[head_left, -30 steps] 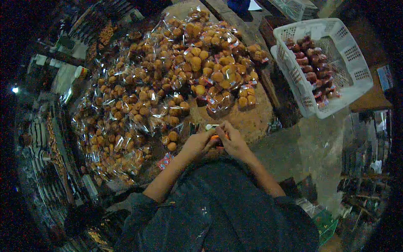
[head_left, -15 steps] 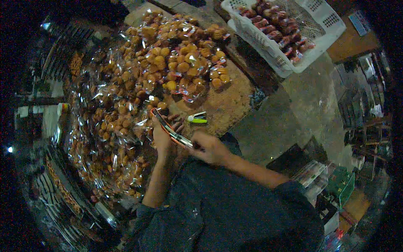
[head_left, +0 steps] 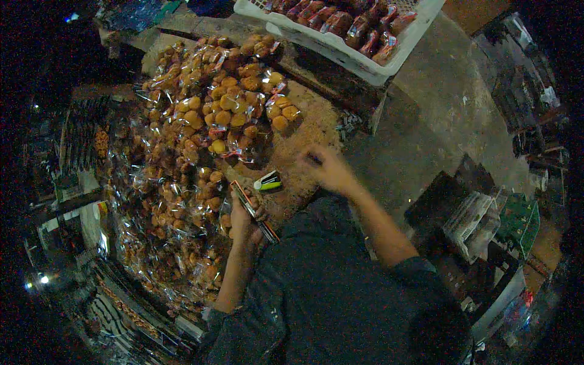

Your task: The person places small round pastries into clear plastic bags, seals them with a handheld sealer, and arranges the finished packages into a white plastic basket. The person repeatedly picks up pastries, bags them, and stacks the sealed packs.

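Note:
A thin, long flat object with dark faces and an orange edge [head_left: 248,204] is gripped in my left hand [head_left: 241,222], whose fingers wrap round it. Its exact kind is not clear. My right hand [head_left: 334,174] hovers apart from it over the table's right side, with fingers pinched together and a small dark patch at their tips. Just beyond the flat object lies a small lime-green and white hinged tool [head_left: 268,181] with its jaws apart. Clear bags of round golden-brown cakes [head_left: 228,109] are heaped on the table beyond and to the left.
A white plastic crate [head_left: 377,72] with wrapped brown baked goods [head_left: 337,23] stands at the far right of the brown tabletop [head_left: 310,125]. Clear plastic containers [head_left: 471,222] and a green basket [head_left: 520,225] sit on the right, above the concrete floor [head_left: 435,131].
My right hand has let go of the flat object and moved away to the right and farther out. My left hand still holds the object. The whole view has shifted.

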A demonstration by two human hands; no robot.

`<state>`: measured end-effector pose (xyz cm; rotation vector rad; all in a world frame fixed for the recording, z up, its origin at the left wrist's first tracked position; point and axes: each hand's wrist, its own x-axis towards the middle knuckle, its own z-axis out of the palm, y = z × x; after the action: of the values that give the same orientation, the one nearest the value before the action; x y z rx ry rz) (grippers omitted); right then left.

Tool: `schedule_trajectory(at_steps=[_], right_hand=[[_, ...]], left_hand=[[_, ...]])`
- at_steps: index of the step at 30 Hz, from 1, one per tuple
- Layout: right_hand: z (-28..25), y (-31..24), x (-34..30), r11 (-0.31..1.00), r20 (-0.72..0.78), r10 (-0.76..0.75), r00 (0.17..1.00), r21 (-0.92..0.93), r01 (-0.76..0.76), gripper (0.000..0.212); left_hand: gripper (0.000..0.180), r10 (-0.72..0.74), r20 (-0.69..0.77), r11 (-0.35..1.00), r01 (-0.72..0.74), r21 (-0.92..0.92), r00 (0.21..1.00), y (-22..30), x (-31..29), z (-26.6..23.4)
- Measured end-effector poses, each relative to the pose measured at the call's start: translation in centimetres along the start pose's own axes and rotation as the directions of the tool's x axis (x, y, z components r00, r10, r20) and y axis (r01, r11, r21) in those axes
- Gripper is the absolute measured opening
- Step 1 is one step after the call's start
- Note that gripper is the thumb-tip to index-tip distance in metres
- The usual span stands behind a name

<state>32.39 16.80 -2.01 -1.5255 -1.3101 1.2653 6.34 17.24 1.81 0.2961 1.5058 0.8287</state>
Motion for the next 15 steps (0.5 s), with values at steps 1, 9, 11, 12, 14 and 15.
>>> schedule_trajectory(at_steps=[1,9,11,12,14,15], right_hand=[[-1.7,2.2,1.1,0.987,-0.28,0.035,0.959,-0.142,-0.077,0.041],[-5.9,15.3,6.6,0.433,-0.216,-0.273,0.937,-0.898,-0.081,0.037],[-6.0,15.9,8.1,0.894,-0.275,-0.162,0.948,-0.448,0.023,0.035],[-6.1,15.5,8.5,0.931,-0.252,-0.042,0.967,-0.36,-0.053,0.034],[-6.3,13.1,8.3,0.835,-0.113,-0.039,0.993,-0.55,-0.03,0.034],[-6.3,11.2,7.8,0.742,-0.069,0.02,0.997,-0.668,-0.061,0.033]], left_hand=[[0.045,-0.034,-0.007,0.999,0.034,-0.018,0.999,0.1,-0.3,0.3],[0.047,-0.138,0.157,0.99,0.14,-0.003,0.978,1.1,-0.7,2.8],[0.049,-0.038,0.144,0.997,0.028,0.071,0.989,1.3,-0.6,2.9],[0.05,-0.081,0.159,0.996,0.074,0.047,0.984,1.5,-0.6,2.7],[0.051,-0.202,0.164,0.975,0.214,-0.055,0.966,2.0,-0.6,2.3],[0.05,-0.196,0.167,0.976,0.209,-0.062,0.966,2.0,-0.7,2.2]])
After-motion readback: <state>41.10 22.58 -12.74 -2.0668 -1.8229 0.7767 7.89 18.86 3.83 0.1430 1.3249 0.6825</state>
